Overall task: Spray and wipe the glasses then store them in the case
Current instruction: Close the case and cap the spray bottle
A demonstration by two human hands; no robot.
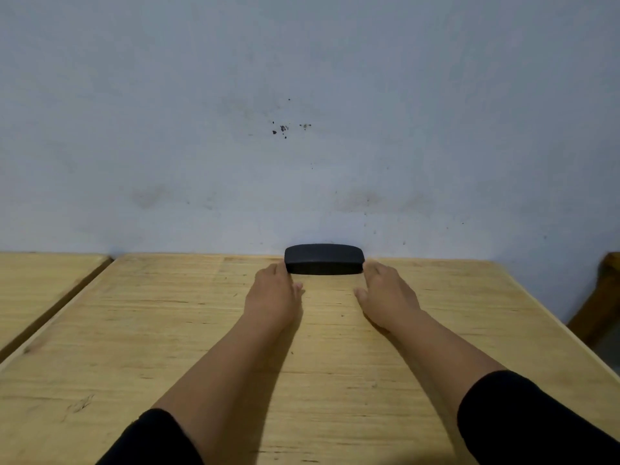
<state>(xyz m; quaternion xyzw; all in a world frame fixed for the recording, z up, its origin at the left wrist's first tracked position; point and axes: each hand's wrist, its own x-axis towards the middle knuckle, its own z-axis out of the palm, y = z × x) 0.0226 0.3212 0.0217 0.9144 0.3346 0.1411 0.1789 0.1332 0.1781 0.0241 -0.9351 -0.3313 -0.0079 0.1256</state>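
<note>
The closed black case (324, 259) sits at the far edge of the bench (167, 330) against the wall (302, 95), which blocks any reach behind it, with the hands (273, 293) flanking its two ends and open wood lying between the forearms.

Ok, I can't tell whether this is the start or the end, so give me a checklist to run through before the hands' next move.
1. Black case on the wooden table, against the wall: ok.
2. Case lid closed: ok.
3. Left hand at the case's left end: ok.
4. Right hand at its right end: ok.
5. Glasses inside the case: cannot tell.
6. Spray and cloth in view: not ok.
</note>
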